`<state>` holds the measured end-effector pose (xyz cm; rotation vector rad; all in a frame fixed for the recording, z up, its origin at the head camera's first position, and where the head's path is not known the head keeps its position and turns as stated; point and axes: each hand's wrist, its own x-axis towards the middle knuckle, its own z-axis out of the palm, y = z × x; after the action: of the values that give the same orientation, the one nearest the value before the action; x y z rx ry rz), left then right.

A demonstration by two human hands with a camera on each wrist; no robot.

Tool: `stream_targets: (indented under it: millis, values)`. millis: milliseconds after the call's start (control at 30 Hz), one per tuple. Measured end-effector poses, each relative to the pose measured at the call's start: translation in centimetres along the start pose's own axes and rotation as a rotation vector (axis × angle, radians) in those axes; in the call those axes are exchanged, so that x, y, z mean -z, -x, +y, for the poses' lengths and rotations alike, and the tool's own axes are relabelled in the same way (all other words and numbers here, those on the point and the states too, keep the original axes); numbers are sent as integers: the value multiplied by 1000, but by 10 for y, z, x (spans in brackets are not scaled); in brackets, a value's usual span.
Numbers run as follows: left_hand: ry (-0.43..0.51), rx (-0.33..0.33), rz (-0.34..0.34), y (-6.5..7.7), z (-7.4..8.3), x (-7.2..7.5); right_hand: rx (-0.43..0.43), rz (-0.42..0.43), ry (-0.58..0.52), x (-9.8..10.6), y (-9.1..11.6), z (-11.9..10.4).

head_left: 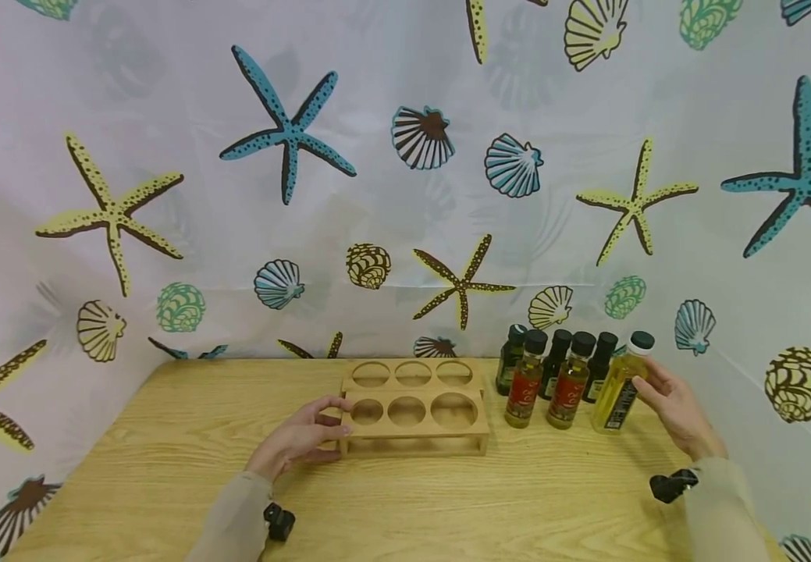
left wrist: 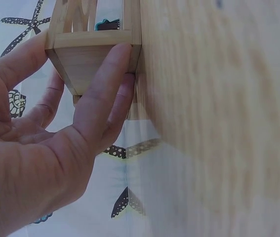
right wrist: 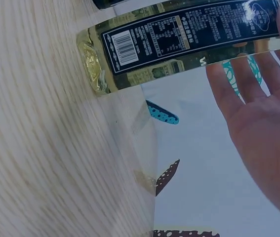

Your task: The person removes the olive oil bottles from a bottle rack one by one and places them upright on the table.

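Observation:
My left hand (head_left: 300,437) holds the left end of a wooden bottle rack (head_left: 415,441). In the left wrist view its fingers (left wrist: 102,94) spread along the edges of the rack's end panel (left wrist: 83,61). The rack has two stepped rows of round holes, with no bottle in them. At the right, my right hand (head_left: 679,410) grips a clear bottle of yellow oil (head_left: 619,390) with a dark green cap. Thumb on the label side, fingers behind it, as the right wrist view shows. The bottle's dark label (right wrist: 179,34) carries a barcode. Whether its base touches the table cannot be told.
Two red-labelled bottles (head_left: 523,394) stand between the rack and the oil bottle. Behind them is a row of dark bottles (head_left: 510,363) with dark caps. The wooden table (head_left: 447,507) ends at a white curtain (head_left: 377,211) printed with starfish and shells.

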<state>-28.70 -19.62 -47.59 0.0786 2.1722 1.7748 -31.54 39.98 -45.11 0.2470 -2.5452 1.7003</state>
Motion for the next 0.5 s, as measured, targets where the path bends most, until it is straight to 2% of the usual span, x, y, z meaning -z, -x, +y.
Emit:
stream_targets:
  millis: [500]
  values:
    - [-4, -7, -15, -1, -1, 1, 14, -73, -69, 7, 3, 1]
